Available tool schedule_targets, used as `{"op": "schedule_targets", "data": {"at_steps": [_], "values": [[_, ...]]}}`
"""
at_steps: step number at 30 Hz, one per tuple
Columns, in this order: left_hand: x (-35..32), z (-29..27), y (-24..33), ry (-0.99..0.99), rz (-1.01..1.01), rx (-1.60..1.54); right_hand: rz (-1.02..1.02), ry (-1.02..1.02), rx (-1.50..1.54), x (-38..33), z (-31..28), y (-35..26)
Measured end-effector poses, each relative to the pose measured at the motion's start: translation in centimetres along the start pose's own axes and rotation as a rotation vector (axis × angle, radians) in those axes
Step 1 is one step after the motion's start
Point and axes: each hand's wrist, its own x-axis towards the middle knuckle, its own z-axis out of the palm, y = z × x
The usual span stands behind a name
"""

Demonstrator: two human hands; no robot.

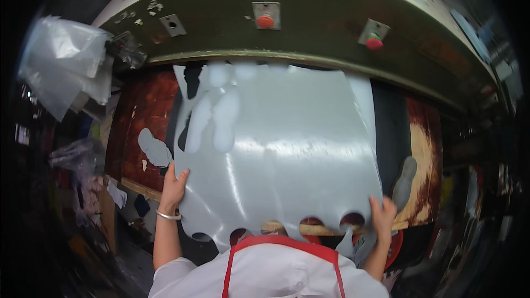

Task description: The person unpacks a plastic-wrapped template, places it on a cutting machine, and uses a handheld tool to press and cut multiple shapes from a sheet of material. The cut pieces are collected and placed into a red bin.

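A large grey flexible sheet (298,171) lies across the work surface in front of me, its near edge scalloped with rounded cut-outs. Sole-shaped openings at its far left show white beneath, and a white sheet (363,96) peeks out along its right side. My left hand (175,186) grips the sheet's left edge, thumb on top. On the right edge, my right hand (382,214) holds the sheet the same way. Grey sole-shaped pieces (155,149) lie stacked just beyond my left hand. Another grey sole shape (405,181) rests to the right of the sheet, near my right hand.
A dark green machine beam (221,11) spans the far side, bearing a red button (265,21) and a red-and-green button (374,42). Clear plastic bags (66,58) hang at the far left. Worn red-brown boards (141,99) flank the sheet. Something red sits below my right hand.
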Motion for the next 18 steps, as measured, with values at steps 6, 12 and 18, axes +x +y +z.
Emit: {"op": "schedule_targets", "data": {"at_steps": [6, 12, 18], "values": [[0.2, 0.8, -1.5, -0.049, -0.132, -0.048, 0.271, -0.046, 0.301, -7.8, 1.1, 3.8], [6.3, 3.1, -3.4, -0.089, 0.029, 0.068, 0.258, 0.045, 0.151, -5.5, 0.3, 4.3], [14.3, 6.1, -1.1, 0.159, 0.107, 0.359, 0.112, 0.201, -0.224, 1.4, 3.7, 2.3]]}}
